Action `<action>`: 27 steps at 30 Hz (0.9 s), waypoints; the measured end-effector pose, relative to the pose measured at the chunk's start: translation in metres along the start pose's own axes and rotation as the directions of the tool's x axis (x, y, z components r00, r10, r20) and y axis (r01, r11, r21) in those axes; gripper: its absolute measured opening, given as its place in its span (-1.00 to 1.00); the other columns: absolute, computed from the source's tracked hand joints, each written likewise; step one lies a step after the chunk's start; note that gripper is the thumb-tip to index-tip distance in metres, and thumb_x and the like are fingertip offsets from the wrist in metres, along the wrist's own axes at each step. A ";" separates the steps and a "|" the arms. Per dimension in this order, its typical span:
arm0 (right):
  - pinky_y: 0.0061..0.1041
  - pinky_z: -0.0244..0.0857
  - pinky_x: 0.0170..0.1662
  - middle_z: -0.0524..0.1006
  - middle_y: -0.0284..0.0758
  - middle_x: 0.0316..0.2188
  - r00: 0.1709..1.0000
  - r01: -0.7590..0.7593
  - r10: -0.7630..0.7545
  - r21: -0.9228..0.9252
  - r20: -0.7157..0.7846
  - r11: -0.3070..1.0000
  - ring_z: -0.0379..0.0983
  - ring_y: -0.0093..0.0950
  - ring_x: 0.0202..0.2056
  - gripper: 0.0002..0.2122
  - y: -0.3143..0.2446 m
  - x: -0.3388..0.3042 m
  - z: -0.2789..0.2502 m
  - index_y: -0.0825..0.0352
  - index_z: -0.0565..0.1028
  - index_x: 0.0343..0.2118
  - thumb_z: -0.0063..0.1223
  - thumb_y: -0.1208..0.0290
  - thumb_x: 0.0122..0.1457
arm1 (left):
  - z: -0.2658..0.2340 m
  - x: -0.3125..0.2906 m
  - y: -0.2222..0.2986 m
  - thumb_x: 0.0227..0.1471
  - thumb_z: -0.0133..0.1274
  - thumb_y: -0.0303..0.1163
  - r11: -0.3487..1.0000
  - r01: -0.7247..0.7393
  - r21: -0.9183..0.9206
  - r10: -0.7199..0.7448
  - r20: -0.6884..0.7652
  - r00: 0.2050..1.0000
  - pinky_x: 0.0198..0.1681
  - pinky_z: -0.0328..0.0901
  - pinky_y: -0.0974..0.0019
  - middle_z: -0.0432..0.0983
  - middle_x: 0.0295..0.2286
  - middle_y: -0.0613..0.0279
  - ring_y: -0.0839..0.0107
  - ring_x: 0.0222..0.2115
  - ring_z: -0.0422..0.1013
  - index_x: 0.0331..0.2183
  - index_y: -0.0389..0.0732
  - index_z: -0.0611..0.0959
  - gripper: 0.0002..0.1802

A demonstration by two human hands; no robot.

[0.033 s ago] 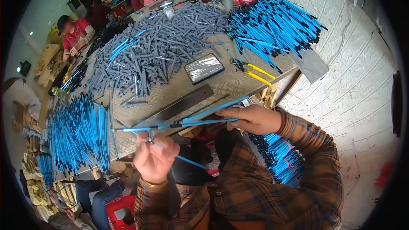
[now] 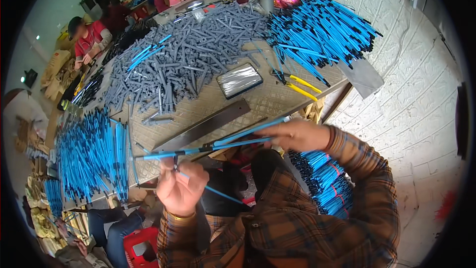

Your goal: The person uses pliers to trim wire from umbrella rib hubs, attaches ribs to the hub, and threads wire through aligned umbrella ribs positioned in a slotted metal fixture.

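Thin blue rods with black fittings (image 2: 191, 152) stretch between my hands above the table's near edge. My left hand (image 2: 182, 188) is closed, its thumb and fingertips pinching around a black fitting below the rods. From these fingers another thin blue rod (image 2: 223, 194) slants down to the right. My right hand (image 2: 300, 135) is around the rods' right ends, its fingers smeared by motion. Just behind the rods, a dark flat metal bar (image 2: 203, 125) lies on the table.
A large heap of grey plastic tubes (image 2: 188, 54) covers the table (image 2: 282, 101). Blue rods with black ends are piled at left (image 2: 89, 156) and back right (image 2: 322, 30). Yellow-handled pliers (image 2: 303, 88) and a tray of metal pins (image 2: 240, 80) lie nearby. Two people sit beyond.
The view has shifted slightly. The right ends of the rods have moved a little with my right hand, whose fingers are now more blurred. My left hand keeps its pinch.
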State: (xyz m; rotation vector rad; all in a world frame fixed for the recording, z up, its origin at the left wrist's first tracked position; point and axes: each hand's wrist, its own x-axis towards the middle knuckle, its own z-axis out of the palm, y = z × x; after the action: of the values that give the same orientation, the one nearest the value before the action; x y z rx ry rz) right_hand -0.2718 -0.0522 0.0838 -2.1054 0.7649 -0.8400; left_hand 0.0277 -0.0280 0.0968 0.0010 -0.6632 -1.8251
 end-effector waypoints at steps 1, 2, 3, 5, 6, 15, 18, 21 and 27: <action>-0.41 0.32 -0.39 0.47 -0.20 -0.43 0.992 0.003 -0.020 -0.133 -0.127 0.991 0.41 -0.23 -0.47 -0.75 0.015 0.007 -0.012 0.27 0.41 -0.14 -0.08 0.33 0.13 | 0.001 -0.004 0.004 0.07 -0.13 -0.33 1.000 -0.009 0.005 0.009 -0.002 1.000 -0.55 0.17 0.34 0.44 -0.44 0.14 0.40 -0.53 0.29 -0.22 -0.12 0.43 -0.80; -0.44 0.32 -0.38 0.49 -0.20 -0.43 0.966 -0.018 -0.052 -0.266 -0.252 0.964 0.42 -0.22 -0.46 -0.76 0.033 0.015 -0.032 0.30 0.45 -0.21 -0.09 0.27 0.15 | 0.003 -0.007 0.007 0.06 -0.13 -0.33 1.000 0.015 -0.004 -0.015 0.065 0.998 -0.59 0.13 0.35 0.44 -0.49 0.14 0.39 -0.58 0.28 -0.22 -0.12 0.43 -0.80; -0.41 0.32 -0.35 0.50 -0.18 -0.45 0.895 -0.350 0.210 -0.331 -0.393 0.876 0.43 -0.21 -0.43 -0.75 0.048 0.026 -0.052 0.32 0.48 -0.29 -0.09 0.24 0.14 | 0.005 -0.010 0.010 0.06 -0.12 -0.33 0.999 0.040 -0.009 -0.038 0.132 0.990 -0.63 0.09 0.36 0.44 -0.55 0.13 0.38 -0.64 0.27 -0.22 -0.12 0.44 -0.79; -0.36 0.33 -0.32 0.51 -0.13 -0.47 0.707 -0.689 0.400 -0.441 -0.583 0.575 0.45 -0.20 -0.40 -0.71 0.084 0.052 -0.080 0.35 0.51 -0.42 -0.10 0.19 0.12 | 0.008 -0.021 0.017 0.05 -0.12 -0.34 0.999 0.047 0.000 -0.046 0.195 0.980 -0.67 0.06 0.37 0.43 -0.60 0.12 0.37 -0.69 0.26 -0.22 -0.12 0.44 -0.79; -0.32 0.33 -0.31 0.51 -0.10 -0.48 0.679 -0.730 0.373 -0.526 -0.632 0.437 0.46 -0.19 -0.39 -0.68 0.104 0.060 -0.089 0.36 0.52 -0.46 -0.12 0.17 0.11 | 0.008 -0.025 0.020 0.05 -0.11 -0.34 0.994 0.105 0.018 -0.106 0.232 0.967 -0.69 0.05 0.35 0.43 -0.64 0.09 0.35 -0.73 0.25 -0.20 -0.13 0.44 -0.77; -0.33 0.27 -0.58 0.47 -0.21 -0.65 0.686 -0.719 0.432 -0.451 -0.585 0.529 0.38 -0.31 -0.72 -0.74 0.136 0.063 -0.106 0.41 0.43 -0.46 -0.16 0.27 0.14 | 0.033 -0.044 0.018 0.08 -0.16 -0.40 0.931 0.155 0.331 -0.132 -0.091 0.987 -0.46 0.28 0.19 0.45 -0.40 -0.18 0.13 -0.53 0.40 -0.12 -0.24 0.41 -0.71; -0.63 0.13 -0.71 0.38 -0.42 -0.74 0.730 -0.531 0.502 0.078 -0.463 0.844 0.24 -0.62 -0.81 -0.82 0.046 0.048 -0.062 0.30 0.38 -0.38 -0.23 0.32 0.20 | 0.030 -0.026 0.012 0.09 -0.16 -0.42 0.940 0.107 0.324 -0.016 -0.270 0.963 -0.30 0.31 0.18 0.43 -0.29 -0.16 0.14 -0.42 0.42 -0.14 -0.25 0.41 -0.73; -0.60 0.13 -0.72 0.38 -0.41 -0.74 0.865 -0.406 0.414 0.089 -0.284 0.910 0.26 -0.57 -0.80 -0.85 -0.006 0.028 -0.009 0.25 0.36 -0.37 -0.23 0.32 0.21 | 0.018 0.004 0.004 0.08 -0.11 -0.44 0.916 -0.043 0.398 0.199 -0.359 0.912 -0.26 0.31 0.26 0.42 -0.29 -0.02 0.26 -0.40 0.41 -0.18 -0.22 0.42 -0.78; -0.44 0.26 -0.55 0.39 -0.25 -0.59 0.988 -0.153 0.150 -0.157 -0.033 0.976 0.37 -0.30 -0.62 -0.84 -0.039 -0.013 0.057 0.29 0.34 -0.27 -0.07 0.38 0.12 | 0.001 0.034 -0.020 0.06 -0.03 -0.43 0.593 -0.385 0.707 0.599 -0.068 0.798 -0.40 0.31 0.41 0.38 -0.45 0.25 0.46 -0.52 0.38 -0.26 -0.19 0.41 -0.84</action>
State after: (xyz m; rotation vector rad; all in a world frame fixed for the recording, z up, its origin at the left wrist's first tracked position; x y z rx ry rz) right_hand -0.2269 0.0024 0.0813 -2.1474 1.0203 -0.7410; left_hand -0.0020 -0.0532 0.0997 0.5198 -0.9536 -0.9259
